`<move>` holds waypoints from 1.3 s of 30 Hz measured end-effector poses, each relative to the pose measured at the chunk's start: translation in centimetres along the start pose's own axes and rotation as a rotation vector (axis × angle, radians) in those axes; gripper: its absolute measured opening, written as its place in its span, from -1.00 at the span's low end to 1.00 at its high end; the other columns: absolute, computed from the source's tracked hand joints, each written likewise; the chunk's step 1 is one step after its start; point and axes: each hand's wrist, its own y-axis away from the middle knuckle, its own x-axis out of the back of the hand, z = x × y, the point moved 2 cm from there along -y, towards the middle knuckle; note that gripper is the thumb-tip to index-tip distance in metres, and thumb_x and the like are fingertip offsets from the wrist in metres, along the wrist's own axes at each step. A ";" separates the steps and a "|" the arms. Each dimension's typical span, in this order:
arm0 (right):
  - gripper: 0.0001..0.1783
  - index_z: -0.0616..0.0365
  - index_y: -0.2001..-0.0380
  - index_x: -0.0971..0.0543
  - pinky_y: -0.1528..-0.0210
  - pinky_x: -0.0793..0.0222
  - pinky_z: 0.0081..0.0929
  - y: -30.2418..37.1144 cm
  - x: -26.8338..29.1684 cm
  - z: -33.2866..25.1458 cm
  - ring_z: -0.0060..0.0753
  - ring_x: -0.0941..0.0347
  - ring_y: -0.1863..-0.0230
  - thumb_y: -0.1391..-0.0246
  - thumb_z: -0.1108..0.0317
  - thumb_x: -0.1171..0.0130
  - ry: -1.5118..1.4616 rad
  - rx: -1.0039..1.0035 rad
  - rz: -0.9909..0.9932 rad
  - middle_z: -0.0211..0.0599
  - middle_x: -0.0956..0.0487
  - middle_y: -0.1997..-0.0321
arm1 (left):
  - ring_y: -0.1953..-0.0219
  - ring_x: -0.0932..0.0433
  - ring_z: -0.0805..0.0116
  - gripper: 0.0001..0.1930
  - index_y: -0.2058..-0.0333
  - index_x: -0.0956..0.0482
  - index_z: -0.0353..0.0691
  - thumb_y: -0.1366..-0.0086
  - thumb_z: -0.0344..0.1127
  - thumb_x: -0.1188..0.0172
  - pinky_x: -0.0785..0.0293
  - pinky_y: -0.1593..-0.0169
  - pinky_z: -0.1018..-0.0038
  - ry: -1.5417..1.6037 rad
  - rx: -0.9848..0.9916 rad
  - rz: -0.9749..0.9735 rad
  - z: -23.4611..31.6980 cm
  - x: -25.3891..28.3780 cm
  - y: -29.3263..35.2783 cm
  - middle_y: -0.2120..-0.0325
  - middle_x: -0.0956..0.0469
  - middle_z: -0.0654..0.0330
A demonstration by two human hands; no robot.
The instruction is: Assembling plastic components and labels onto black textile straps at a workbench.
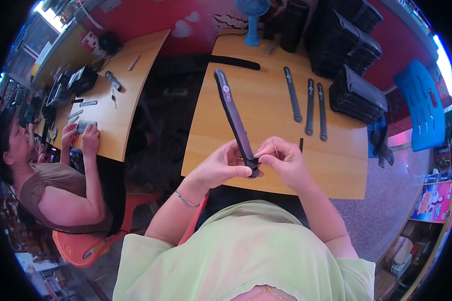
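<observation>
My left hand (222,163) is closed around the lower end of a long grey strap (234,116) with a dark edge and a pale printed mark. The strap stands up and leans slightly left, its rounded tip pointing away from me over the near edge of the wooden table (266,105). Beside that lower end, my right hand (285,159) is pinched, its fingertips touching or very near the strap. A thin, thread-like line shows by those fingers, but what they hold is too small to name. Three similar grey straps (310,108) lie on the table at the right.
Black folded pieces (357,95) are stacked at the table's right, with a larger dark pile behind. A black strip (235,62), a small black piece (301,145) and a blue fan (252,20) are also there. A blue chair (421,105) stands right; a co-worker (60,185) sits left.
</observation>
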 end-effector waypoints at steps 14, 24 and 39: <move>-0.93 0.24 0.39 -0.54 0.45 -0.21 -0.74 -1.2 -0.8 -2.9 -0.74 -0.35 0.46 -0.05 0.61 -0.10 0.450 0.053 -0.163 -0.43 -0.55 0.44 | 0.35 -0.50 0.42 -0.70 0.05 -0.31 -0.29 -0.22 -0.50 0.00 -0.51 0.18 0.43 0.001 0.129 0.168 -0.9 0.4 0.4 0.37 -0.41 0.18; -0.92 0.04 0.43 -0.52 0.58 0.05 -0.79 -6.0 8.3 0.6 -0.88 -0.08 0.61 -0.15 0.38 -0.10 0.033 -0.068 0.318 -0.71 -0.32 0.62 | 0.72 -0.06 0.66 -0.84 0.15 -0.34 -0.28 -0.34 -0.39 0.11 0.08 0.67 0.69 0.014 0.386 0.035 -1.5 4.7 4.8 0.66 -0.18 0.41; -0.92 0.09 0.39 -0.56 0.57 -0.03 -0.79 -7.2 15.9 -14.1 -0.85 -0.14 0.59 -0.14 0.37 -0.11 0.537 0.544 0.738 -0.67 -0.34 0.61 | 0.71 -0.09 0.67 -0.86 0.23 -0.33 -0.25 -0.35 -0.31 0.09 0.03 0.66 0.70 -0.046 0.323 0.236 0.4 11.5 13.8 0.66 -0.19 0.39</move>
